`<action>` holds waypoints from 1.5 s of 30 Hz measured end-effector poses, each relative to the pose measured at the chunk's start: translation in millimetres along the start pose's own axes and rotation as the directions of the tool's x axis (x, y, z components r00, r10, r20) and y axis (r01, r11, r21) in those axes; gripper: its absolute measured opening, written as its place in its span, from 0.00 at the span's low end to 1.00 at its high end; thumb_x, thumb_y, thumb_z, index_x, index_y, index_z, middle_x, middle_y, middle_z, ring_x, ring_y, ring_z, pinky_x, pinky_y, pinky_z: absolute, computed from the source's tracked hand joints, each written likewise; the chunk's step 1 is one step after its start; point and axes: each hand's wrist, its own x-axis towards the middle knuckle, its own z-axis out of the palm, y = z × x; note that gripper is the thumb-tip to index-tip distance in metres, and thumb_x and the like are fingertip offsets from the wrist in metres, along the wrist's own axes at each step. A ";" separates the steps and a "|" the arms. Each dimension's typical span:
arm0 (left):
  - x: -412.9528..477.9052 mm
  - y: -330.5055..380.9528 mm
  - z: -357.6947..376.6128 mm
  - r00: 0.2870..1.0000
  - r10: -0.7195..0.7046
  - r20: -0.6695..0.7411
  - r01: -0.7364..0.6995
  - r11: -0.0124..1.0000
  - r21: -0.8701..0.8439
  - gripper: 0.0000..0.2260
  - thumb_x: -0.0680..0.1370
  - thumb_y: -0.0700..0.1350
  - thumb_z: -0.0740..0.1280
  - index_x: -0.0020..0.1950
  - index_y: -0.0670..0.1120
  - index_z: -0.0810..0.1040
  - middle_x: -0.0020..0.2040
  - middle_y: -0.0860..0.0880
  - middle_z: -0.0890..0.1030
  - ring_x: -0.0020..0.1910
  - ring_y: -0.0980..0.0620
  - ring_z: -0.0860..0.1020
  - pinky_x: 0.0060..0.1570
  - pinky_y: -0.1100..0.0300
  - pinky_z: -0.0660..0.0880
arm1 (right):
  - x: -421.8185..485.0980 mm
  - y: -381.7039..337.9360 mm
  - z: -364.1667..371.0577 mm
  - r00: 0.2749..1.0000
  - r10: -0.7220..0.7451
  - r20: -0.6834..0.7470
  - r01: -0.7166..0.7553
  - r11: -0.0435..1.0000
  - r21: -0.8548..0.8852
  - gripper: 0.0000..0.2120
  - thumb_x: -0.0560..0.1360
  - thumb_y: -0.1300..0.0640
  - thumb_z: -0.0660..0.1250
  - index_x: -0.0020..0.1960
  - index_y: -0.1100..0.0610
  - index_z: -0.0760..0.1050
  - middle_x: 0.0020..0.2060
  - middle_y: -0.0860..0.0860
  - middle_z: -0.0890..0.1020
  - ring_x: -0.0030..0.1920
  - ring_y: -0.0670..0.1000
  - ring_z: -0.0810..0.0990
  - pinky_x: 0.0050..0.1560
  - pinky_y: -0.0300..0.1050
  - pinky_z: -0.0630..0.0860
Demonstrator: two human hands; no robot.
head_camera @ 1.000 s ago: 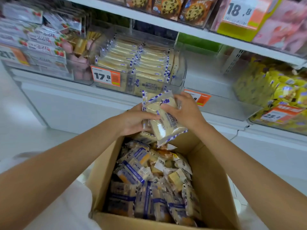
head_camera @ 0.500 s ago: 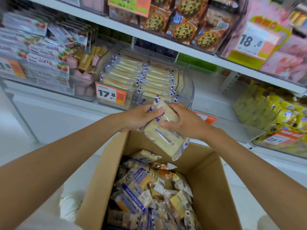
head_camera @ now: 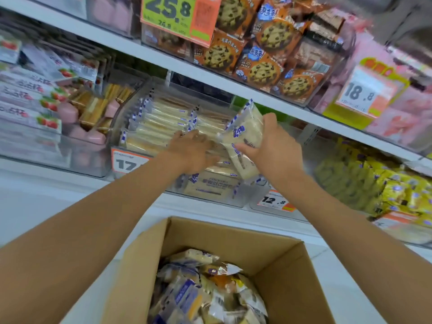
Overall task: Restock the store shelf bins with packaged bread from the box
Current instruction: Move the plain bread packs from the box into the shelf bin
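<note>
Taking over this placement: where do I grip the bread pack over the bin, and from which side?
By its lower half, from the right, as the right hand does: the pack stands nearly on end, and the left hand and rows crowd its left side.
</note>
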 end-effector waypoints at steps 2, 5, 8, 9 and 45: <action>0.8 -0.4 4.9 1.000 -0.007 0.015 0.006 0.999 0.034 0.28 0.81 0.66 0.48 0.79 0.59 0.55 0.81 0.53 0.54 0.80 0.51 0.49 0.77 0.43 0.46 | 15.4 -0.4 10.1 0.994 0.106 0.028 -0.102 0.989 -0.108 0.30 0.74 0.38 0.69 0.61 0.58 0.62 0.53 0.55 0.76 0.50 0.60 0.79 0.40 0.49 0.66; -1.3 -3.1 7.4 0.999 0.003 -0.033 -0.001 0.998 0.058 0.29 0.81 0.66 0.46 0.80 0.58 0.55 0.81 0.52 0.53 0.80 0.51 0.49 0.77 0.43 0.46 | 36.6 4.9 14.7 0.967 0.243 0.073 -0.229 0.960 -0.162 0.35 0.73 0.39 0.70 0.66 0.62 0.62 0.59 0.57 0.76 0.59 0.60 0.78 0.44 0.49 0.67; -1.7 -1.9 6.7 0.999 0.002 -0.034 0.000 0.998 0.069 0.28 0.81 0.66 0.45 0.80 0.57 0.55 0.81 0.52 0.54 0.80 0.51 0.49 0.77 0.44 0.47 | 49.3 6.0 17.4 0.952 0.299 0.069 -0.288 0.947 -0.143 0.36 0.73 0.40 0.71 0.67 0.63 0.63 0.60 0.57 0.76 0.59 0.60 0.78 0.45 0.49 0.68; -2.5 -1.6 7.0 0.999 0.003 -0.033 0.000 0.997 0.077 0.29 0.81 0.66 0.45 0.80 0.57 0.55 0.81 0.52 0.54 0.80 0.51 0.49 0.76 0.45 0.47 | 51.5 5.2 18.6 0.955 0.290 0.060 -0.278 0.948 -0.156 0.35 0.73 0.40 0.70 0.66 0.63 0.63 0.60 0.58 0.76 0.59 0.60 0.78 0.44 0.50 0.68; -4.7 0.1 7.5 0.999 -0.010 -0.044 0.014 0.996 0.086 0.35 0.76 0.73 0.45 0.80 0.57 0.56 0.81 0.52 0.55 0.79 0.51 0.49 0.76 0.44 0.48 | 48.5 9.8 60.7 0.925 0.046 0.378 0.009 0.990 -0.142 0.29 0.83 0.44 0.51 0.73 0.65 0.62 0.73 0.65 0.63 0.72 0.61 0.64 0.69 0.50 0.61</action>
